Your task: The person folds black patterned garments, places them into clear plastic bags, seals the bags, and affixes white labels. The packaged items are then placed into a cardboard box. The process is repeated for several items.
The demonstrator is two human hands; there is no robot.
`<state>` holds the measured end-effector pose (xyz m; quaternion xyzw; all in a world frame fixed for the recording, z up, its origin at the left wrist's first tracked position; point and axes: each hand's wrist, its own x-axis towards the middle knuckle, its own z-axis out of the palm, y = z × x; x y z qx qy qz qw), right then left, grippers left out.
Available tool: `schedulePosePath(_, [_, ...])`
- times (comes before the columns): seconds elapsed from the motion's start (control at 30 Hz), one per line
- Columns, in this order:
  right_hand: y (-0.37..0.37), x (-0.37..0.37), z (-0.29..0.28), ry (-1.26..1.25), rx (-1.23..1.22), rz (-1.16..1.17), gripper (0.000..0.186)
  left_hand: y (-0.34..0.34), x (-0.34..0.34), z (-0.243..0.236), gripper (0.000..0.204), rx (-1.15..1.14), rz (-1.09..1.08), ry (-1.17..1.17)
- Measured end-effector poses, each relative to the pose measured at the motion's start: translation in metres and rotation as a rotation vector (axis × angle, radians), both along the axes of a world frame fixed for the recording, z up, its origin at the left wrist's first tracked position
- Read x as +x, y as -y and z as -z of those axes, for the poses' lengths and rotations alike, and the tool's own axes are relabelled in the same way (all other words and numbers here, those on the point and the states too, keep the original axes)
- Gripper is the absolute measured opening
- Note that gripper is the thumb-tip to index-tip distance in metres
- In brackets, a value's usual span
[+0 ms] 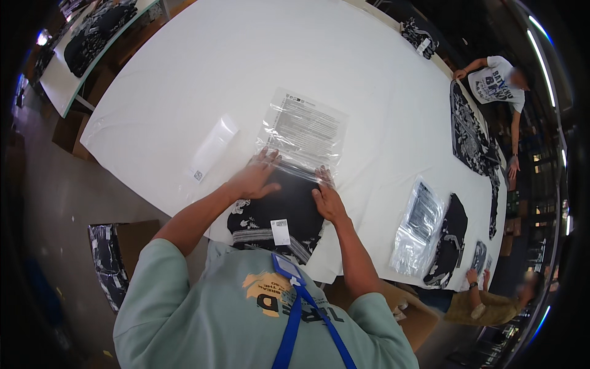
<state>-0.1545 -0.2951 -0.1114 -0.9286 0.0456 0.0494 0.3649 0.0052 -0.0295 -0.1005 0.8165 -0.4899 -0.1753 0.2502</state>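
Note:
A folded black garment point(295, 194) with a white floral pattern lies on the white table right in front of me. A white tag point(280, 232) sits on its near part. Beyond it, a clear plastic bag point(304, 128) with printed text lies flat, its near edge meeting the garment's far end. My left hand point(261, 174) rests with fingers spread at the left of this meeting line, thumb over the black cloth. At the right side, my right hand point(327, 192) touches the bag's near edge, thumb and fingers apart. How far the garment reaches into the bag is unclear.
Left of the bag lies a narrow clear sleeve point(214, 146). To the right are a stack of clear bags point(418, 227) and another dark garment point(448, 240). Two people work along the table's right side. A carton point(126, 252) of packed garments stands at lower left.

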Motion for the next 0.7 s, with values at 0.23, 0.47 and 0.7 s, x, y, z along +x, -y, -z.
schedulePosePath(0.23, [-0.027,-0.045,0.004,0.129,-0.007,-0.05,0.068,-0.027,-0.045,-0.001,0.079,0.047,-0.011,0.106])
schedulePosePath(0.47, [-0.061,-0.091,-0.005,0.12,-0.077,-0.026,0.063,-0.057,-0.088,-0.026,0.077,0.038,-0.005,-0.045])
schedulePosePath(0.7, [-0.09,-0.117,-0.012,0.148,-0.168,0.012,0.061,-0.079,-0.114,-0.022,0.072,-0.013,-0.061,-0.103])
